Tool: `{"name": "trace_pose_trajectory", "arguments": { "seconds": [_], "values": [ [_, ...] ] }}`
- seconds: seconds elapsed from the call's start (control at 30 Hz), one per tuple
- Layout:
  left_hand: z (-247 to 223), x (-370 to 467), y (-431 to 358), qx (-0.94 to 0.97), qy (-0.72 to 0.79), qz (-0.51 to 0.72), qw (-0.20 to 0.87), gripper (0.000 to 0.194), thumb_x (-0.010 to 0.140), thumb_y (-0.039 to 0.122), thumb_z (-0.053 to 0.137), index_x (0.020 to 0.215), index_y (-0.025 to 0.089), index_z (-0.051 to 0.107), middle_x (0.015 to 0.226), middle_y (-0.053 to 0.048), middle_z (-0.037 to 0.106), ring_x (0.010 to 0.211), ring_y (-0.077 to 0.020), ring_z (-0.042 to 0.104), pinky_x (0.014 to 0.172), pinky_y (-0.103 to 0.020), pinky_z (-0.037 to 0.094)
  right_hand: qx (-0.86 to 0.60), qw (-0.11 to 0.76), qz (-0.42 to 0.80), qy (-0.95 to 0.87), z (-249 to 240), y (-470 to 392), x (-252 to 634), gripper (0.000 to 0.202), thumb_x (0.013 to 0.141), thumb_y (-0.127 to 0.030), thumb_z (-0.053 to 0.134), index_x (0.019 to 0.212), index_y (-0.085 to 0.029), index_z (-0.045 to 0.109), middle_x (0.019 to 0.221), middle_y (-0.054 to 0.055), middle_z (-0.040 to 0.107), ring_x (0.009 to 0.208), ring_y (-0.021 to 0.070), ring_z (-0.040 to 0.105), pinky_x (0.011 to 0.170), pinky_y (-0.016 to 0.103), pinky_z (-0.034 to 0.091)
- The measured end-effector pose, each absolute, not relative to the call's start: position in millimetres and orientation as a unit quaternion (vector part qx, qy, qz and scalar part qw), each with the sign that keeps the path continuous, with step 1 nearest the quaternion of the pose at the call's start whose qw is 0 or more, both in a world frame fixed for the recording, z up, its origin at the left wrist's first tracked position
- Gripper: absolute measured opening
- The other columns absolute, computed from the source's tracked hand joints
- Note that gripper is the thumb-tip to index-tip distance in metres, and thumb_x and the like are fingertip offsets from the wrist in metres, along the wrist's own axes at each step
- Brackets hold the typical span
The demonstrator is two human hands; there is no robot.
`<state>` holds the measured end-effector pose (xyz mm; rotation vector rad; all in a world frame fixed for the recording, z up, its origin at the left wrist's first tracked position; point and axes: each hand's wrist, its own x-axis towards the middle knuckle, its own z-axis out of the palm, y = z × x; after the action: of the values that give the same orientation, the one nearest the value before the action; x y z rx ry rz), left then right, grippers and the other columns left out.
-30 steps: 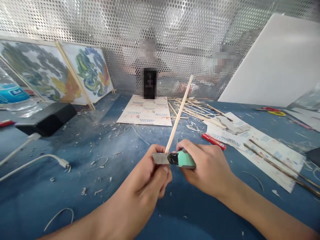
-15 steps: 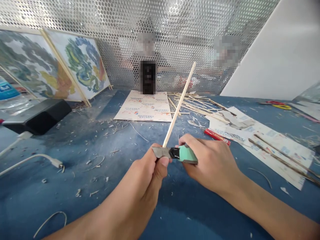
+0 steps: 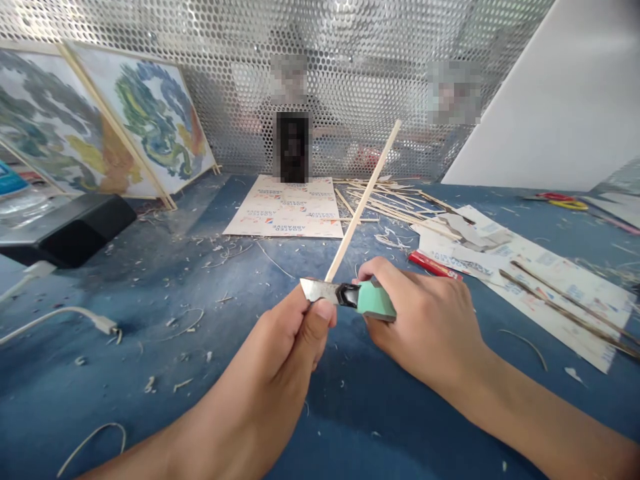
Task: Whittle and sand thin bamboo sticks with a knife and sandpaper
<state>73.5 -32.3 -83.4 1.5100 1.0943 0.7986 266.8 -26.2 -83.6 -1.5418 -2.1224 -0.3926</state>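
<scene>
Since the earlier frame, the pale, square-cut wooden stick (image 3: 367, 193) has tipped a little farther right, and the teal-handled cutter knife (image 3: 376, 300) has tilted so that its blade end sits slightly higher. The stick is held above the near middle of the blue desk (image 3: 210, 393), sloping up and away to the right from the left hand (image 3: 287, 347). That hand's fingers are clenched around its lower end, the thumb against the flat metal blade (image 3: 320, 291), which crosses the stick. The right hand (image 3: 430, 310) has its fingers wrapped around the knife's handle. At the far left, a clear plastic bottle (image 3: 25, 203) with a blue label is cut off by the picture's edge; its contents cannot be told. Just nearer stands a black and grey box-shaped device (image 3: 70, 227), a white cable (image 3: 40, 269) plugged into it. Far middle lies a white sheet with blue printed lettering (image 3: 285, 217), with a loose pile of thin pale sticks (image 3: 395, 208) to its right. Farther right, another printed white sheet (image 3: 565, 277) carries slender brown rods (image 3: 545, 305).
</scene>
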Motion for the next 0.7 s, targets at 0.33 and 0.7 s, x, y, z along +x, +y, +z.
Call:
{"name": "trace_pose_trajectory", "arguments": {
  "seconds": [0.33, 0.7],
  "values": [
    [-82, 72, -38, 0.640, 0.461, 0.310, 0.530, 0.034, 0.102, 0.053, 0.038, 0.084, 0.025, 0.046, 0.079, 0.002, 0.048, 0.065, -0.0139, 0.039, 0.058, -0.024, 0.042, -0.549, 0.243, -0.109, -0.792, -83, -24, 268, 0.020, 0.077, -0.023, 0.055, 0.095, -0.023, 0.061, 0.066, 0.000, 0.070, 0.049, 0.0169, 0.058, 0.048, 0.029, 0.019],
    [-83, 59, -42, 0.662, 0.456, 0.328, 0.495, 0.009, 0.089, 0.035, 0.063, 0.089, 0.026, 0.066, 0.077, -0.002, 0.060, 0.081, -0.0223, 0.057, 0.070, -0.026, 0.051, -0.519, 0.233, -0.064, -0.820, -80, -26, 270, 0.021, 0.075, -0.020, 0.053, 0.095, -0.022, 0.060, 0.065, -0.001, 0.069, 0.048, 0.0166, 0.058, 0.049, 0.029, 0.024]
  ]
}}
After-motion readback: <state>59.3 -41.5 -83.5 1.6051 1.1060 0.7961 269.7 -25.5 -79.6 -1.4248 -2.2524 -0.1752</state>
